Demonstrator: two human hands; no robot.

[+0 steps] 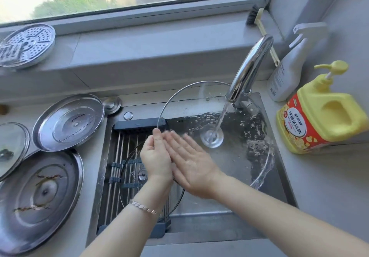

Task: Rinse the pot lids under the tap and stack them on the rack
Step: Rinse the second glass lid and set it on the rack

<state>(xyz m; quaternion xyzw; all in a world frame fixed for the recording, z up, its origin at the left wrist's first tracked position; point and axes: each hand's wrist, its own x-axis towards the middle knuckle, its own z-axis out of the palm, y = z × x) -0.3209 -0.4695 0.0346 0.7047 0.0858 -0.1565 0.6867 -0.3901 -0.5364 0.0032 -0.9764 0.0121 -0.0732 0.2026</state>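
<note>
head view: glass lid (229, 128), tilted over the sink (209, 206), under the running tap (249, 66); water lands on its centre knob. left hand (155, 156): fingers curled round the lid's left rim. right hand (191, 162): flat, fingers straight, pressed on the glass beside the left. rack (119, 146): across the sink's left half, second glass lid (142, 174) lying on it. counter, left: far steel lid (68, 121), near steel lid (42, 194). counter, right: yellow soap bottle (319, 116).

Held glass lid (211, 138) fills sink's right half, under tap spout (249, 66). Rack (123, 136) covers left half, second lid (137, 173) on it; far bars free. Left counter packed with steel lids (67, 121). Detergent jug (323, 114) and spray bottle (287, 66) block far right.
</note>
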